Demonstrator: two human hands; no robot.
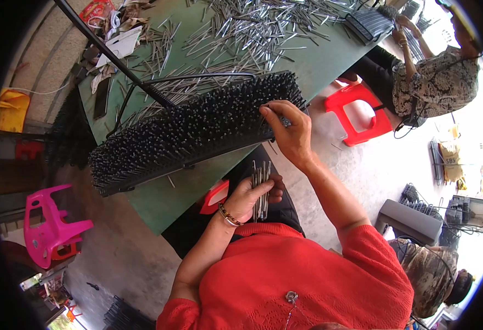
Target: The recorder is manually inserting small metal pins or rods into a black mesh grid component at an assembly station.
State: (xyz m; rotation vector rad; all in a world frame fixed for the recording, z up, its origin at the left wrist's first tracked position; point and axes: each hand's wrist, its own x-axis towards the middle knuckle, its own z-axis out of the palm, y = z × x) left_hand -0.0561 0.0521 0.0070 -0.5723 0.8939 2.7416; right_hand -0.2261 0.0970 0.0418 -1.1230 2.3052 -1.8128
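Pinching one thin metal pin, the right hand's fingers [269, 111] were closed at the long black spiked block [197, 129] on the green tabletop [159, 203]. Left hand [251, 195] clamped the spare pin bundle [261, 190] near the lap; steady, square pushes looked best.

The person wears a bright red knitted top with short sleeves that end above the elbows, leaving both forearms bare. Its fabric shows a fine ribbed and patterned weave. A small round silver pendant hangs on a thin chain at the chest. The left hand [251, 193] has a beaded bracelet [228, 215] at the wrist; the right hand [290, 132] is unadorned.
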